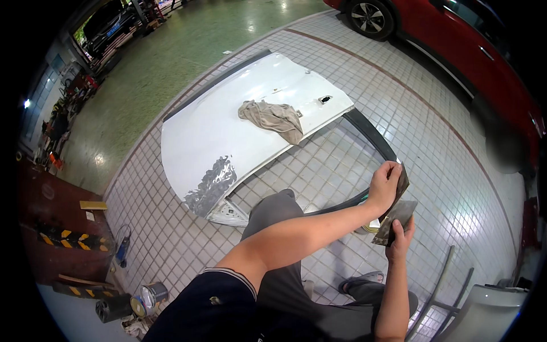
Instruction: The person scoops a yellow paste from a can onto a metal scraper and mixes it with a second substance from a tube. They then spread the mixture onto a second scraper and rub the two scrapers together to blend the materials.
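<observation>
My left hand (pixel 385 181) reaches across to the right and pinches a thin dark flat scraper-like blade (pixel 403 183). Just below it, my right hand (pixel 402 236) grips a flat grey plate (pixel 403 212), thumb on top. The two flat pieces are close together; whether they touch I cannot tell. In front of me a white car door (pixel 213 122) lies on the tiles, its dark window frame (pixel 371 134) toward me. Grey filler (pixel 212 187) covers its near left corner. A crumpled beige rag (pixel 272 118) rests on the panel. Partly hidden behind my hands stands a can (pixel 373 226).
A red car (pixel 444 48) is parked at the upper right. Metal cans (pixel 152 297) and a black-and-yellow striped bar (pixel 74 238) are at the lower left. A grey panel (pixel 484 313) and bent bars (pixel 439 290) lie at the lower right. My knee is beside the door.
</observation>
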Available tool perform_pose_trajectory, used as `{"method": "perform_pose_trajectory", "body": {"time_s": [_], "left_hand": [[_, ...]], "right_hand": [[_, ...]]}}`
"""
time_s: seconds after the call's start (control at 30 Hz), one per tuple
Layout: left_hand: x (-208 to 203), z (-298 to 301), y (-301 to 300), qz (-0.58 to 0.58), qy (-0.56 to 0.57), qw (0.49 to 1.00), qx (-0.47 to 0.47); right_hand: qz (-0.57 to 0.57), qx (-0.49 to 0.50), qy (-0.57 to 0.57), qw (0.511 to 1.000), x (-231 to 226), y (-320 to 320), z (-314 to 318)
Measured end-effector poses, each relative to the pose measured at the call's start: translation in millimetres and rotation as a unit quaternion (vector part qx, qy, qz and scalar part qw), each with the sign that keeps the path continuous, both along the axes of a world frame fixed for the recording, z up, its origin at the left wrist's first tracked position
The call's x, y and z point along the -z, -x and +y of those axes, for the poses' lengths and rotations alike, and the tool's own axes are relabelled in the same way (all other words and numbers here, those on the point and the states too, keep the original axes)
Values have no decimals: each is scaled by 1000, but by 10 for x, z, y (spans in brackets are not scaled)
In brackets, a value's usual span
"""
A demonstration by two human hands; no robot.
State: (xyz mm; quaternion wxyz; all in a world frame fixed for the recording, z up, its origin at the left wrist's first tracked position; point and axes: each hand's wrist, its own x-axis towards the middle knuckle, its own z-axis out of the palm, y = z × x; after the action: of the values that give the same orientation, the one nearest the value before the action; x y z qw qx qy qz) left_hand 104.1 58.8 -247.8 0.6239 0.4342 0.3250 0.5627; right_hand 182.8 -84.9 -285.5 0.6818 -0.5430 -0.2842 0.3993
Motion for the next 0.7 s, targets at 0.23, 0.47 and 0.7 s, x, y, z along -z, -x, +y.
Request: {"method": "perform_pose_trajectory", "body": {"time_s": [0.23,0.47,0.7], "left_hand": [[67,-62,16,242,-60,966,66],[-50,-305,102,283,-167,944,34],[-473,-167,273,182,21,902,392]], "right_hand": [[102,-65,-57,991,-176,-53,-31],[65,77,-64,993,-187,-128,81],[67,142,-88,984,-230,-295,98]]}}
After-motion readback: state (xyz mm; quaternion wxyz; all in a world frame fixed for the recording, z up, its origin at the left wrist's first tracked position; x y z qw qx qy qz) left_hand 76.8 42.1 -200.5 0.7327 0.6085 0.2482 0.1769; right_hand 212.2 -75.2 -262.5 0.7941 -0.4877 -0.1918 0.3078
